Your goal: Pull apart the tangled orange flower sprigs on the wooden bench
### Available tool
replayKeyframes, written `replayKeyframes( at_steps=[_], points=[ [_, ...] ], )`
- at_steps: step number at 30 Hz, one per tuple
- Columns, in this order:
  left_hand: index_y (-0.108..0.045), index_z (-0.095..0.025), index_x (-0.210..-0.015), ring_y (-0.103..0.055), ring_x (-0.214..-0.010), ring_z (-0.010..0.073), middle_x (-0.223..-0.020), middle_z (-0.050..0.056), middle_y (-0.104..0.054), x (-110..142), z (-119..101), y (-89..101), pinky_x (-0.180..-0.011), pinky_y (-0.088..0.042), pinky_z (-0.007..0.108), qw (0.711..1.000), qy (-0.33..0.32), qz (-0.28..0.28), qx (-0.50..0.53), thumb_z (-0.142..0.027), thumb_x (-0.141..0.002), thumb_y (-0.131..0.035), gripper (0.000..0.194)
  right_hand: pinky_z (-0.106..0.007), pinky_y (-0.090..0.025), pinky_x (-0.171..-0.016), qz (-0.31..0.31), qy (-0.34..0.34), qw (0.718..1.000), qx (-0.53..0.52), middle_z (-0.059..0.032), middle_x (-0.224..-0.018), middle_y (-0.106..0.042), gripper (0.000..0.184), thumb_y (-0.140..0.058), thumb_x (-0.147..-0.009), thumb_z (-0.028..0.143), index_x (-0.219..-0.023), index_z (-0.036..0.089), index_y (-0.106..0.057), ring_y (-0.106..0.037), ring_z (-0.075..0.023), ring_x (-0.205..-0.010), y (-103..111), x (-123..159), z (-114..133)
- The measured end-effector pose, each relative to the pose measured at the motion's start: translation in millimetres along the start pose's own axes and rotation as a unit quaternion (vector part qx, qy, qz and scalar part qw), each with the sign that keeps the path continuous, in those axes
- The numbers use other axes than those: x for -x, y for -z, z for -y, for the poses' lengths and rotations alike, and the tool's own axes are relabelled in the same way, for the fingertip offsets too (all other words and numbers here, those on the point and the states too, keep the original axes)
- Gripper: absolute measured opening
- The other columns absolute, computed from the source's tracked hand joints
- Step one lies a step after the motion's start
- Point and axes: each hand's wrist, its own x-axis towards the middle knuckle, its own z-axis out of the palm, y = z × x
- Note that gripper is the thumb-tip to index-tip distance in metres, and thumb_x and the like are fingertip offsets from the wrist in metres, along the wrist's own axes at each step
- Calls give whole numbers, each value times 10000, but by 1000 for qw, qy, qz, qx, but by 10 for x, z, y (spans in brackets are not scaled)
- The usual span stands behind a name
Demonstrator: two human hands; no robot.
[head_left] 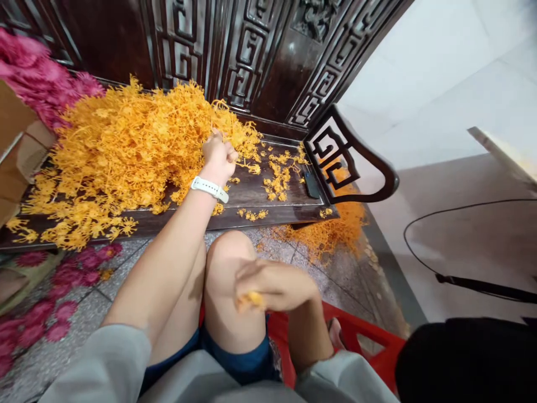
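A big heap of yellow plastic flower pieces (138,140) with thin stems lies on a dark wooden bench (251,193). My left hand (218,152), with a pale watch band (210,189) at the wrist, reaches to the heap's right side. Its fingers are curled closed around a yellow flower stem, and a small bit of yellow sticks out to the right. Over my knee, my right hand (268,285) is blurred by motion. Yellow flower pieces (254,298) show in its closed fingers; how many I cannot tell.
Loose yellow bits (279,176) and a dark phone-like object (311,183) lie by the bench's armrest (373,168). Orange pieces (339,229) pile on the floor. Pink flowers (46,73) and a cardboard box (19,140) stand at left. A red plastic stool (364,330) is beneath me.
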Motion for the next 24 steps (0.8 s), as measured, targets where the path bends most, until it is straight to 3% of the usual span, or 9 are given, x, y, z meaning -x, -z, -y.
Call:
replayKeyframes(
  at_steps=[3,5,7,11,14,17,20,22,24],
  points=[
    [-414,-261,-828,-155,-383,83,-480,-113,-224,70,29,8,-394,-134,254,1000,0,-8,0,-472,-1116,-647,426,-303,-417,-538,-299,-26,950,-81,19,-651,-531,849,-506,-936,957,-1247,205,-747,-454,-146,-542,231,229,-133],
    [-418,-264,-833,-165,-369,81,-477,-115,-228,161,84,0,-380,-133,247,1000,13,0,11,-466,-1118,-641,415,-285,-364,-517,-558,-78,824,-64,67,-680,-499,907,-695,-887,875,-1510,221,-607,-368,-121,-538,422,291,-306],
    [-440,-266,-846,-169,-356,80,-471,-118,-234,261,143,-13,-368,-122,245,999,36,12,16,-476,-1109,-651,398,-282,-407,-566,-657,-130,742,-27,79,-739,-541,1164,-930,-764,686,-1689,218,-399,-413,-120,-593,542,272,-450],
    [-471,-262,-852,-181,-348,76,-464,-119,-247,422,263,-50,-365,-112,229,998,55,35,-7,-471,-1095,-671,378,-325,-458,-616,-599,-159,784,39,20,-835,-661,986,-889,-844,620,-1655,258,-461,-479,-150,-639,486,95,-498],
    [-466,-256,-840,-186,-353,72,-465,-112,-259,420,287,-63,-375,-111,222,997,53,42,-30,-457,-1109,-650,383,-345,-478,-659,-563,-143,807,105,-13,-826,-695,445,-646,-1050,629,-1295,266,-723,-519,-155,-629,239,-37,-324],
    [-449,-258,-822,-175,-363,74,-468,-106,-250,268,159,-22,-390,-118,237,999,23,18,-41,-483,-1105,-652,415,-383,-531,-746,-555,-82,810,169,-44,-795,-694,456,-475,-1142,559,-892,266,-719,-594,-182,-684,-111,-78,7],
    [-426,-256,-801,-147,-370,70,-463,-105,-220,92,-52,52,-399,-116,246,999,-17,-12,-33,-499,-1091,-670,450,-380,-588,-862,-266,50,960,72,-79,-836,-754,507,-410,-1168,510,-904,261,-764,-713,-197,-831,-311,-4,304],
    [-438,-256,-798,-137,-365,68,-455,-106,-212,62,-148,79,-391,-113,248,1000,-8,1,-14,-486,-1083,-676,437,-340,-599,-864,-65,77,994,-47,-88,-886,-791,489,-489,-1135,595,-1026,249,-817,-748,-185,-871,-224,68,322],
    [-472,-257,-811,-146,-357,71,-451,-103,-229,127,-174,66,-376,-117,244,999,17,32,5,-441,-1095,-648,381,-332,-591,-777,-163,23,979,-117,-87,-899,-786,568,-577,-1036,754,-1060,242,-822,-715,-185,-814,15,129,166]
  ],
)
